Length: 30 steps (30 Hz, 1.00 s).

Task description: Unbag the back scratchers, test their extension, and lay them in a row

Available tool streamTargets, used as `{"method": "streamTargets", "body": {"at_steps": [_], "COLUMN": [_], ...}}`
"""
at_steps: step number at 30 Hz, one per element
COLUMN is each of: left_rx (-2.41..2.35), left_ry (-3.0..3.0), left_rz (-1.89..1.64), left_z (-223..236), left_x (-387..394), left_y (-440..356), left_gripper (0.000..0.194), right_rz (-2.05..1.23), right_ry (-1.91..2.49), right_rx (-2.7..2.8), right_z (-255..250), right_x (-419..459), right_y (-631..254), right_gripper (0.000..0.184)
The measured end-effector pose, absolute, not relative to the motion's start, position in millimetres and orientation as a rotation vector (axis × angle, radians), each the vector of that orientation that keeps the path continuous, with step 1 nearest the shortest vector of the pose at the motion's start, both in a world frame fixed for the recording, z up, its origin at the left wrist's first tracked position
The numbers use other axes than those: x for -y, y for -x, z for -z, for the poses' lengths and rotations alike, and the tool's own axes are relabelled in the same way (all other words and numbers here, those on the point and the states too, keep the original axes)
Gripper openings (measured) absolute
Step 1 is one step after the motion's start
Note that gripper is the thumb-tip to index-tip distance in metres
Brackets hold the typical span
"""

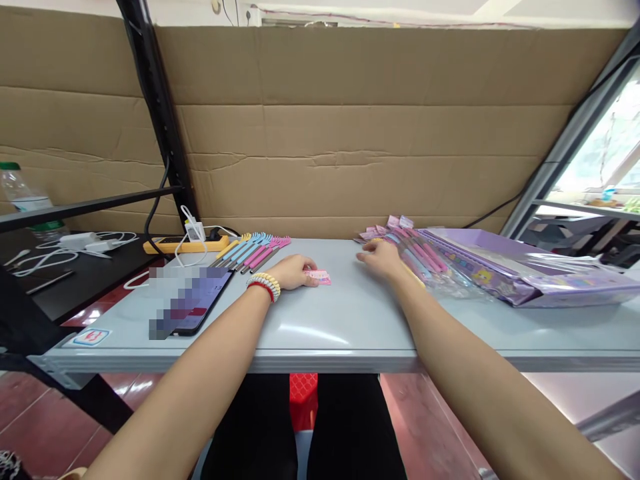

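Note:
My left hand [295,272], with a beaded bracelet at the wrist, is closed on a small pink printed card [321,277] just above or on the grey shelf top. Left of it lies a row of slim pen-like sticks [257,252] in yellow, blue and pink, with fork-shaped ends. My right hand [381,259] rests at the left edge of a pile of similar sticks in clear bags [423,253], its fingers loosely bent and apart. Pink tags show at the far end of that pile. A yellow stick lies partly hidden under my right wrist.
On the right is a purple patterned folder-like pack [500,267] in clear plastic. A phone [205,303] lies at the left, near a yellow power strip [185,246] with white cables. Cardboard [350,133] walls the back; dark metal posts [157,100] stand at the left.

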<state>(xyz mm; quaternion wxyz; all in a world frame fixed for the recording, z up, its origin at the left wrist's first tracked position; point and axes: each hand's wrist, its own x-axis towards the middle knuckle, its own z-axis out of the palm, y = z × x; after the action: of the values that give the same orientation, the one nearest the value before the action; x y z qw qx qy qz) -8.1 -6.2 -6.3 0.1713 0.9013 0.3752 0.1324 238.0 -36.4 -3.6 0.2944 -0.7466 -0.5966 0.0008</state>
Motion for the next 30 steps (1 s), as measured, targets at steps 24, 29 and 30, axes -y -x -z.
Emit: {"method": "streamTargets", "body": {"at_steps": [24, 29, 30], "left_rx": [-1.382, -1.480, -1.498], "left_ry": [-2.540, -2.526, -2.514], "left_rz": [-0.540, -0.566, -0.579], "left_z": [8, 6, 5], "left_x": [0, 2, 3], "left_y": [15, 13, 13], "left_gripper": [0.061, 0.045, 0.045], "right_rz": [0.247, 0.202, 0.225], "right_ry": [2.304, 2.521, 2.518], "right_rx": [1.357, 1.185, 1.181], "right_z": [0, 8, 9], "right_x": [39, 36, 35], "right_y": [-253, -272, -273], "right_gripper": [0.042, 0.041, 0.042]}}
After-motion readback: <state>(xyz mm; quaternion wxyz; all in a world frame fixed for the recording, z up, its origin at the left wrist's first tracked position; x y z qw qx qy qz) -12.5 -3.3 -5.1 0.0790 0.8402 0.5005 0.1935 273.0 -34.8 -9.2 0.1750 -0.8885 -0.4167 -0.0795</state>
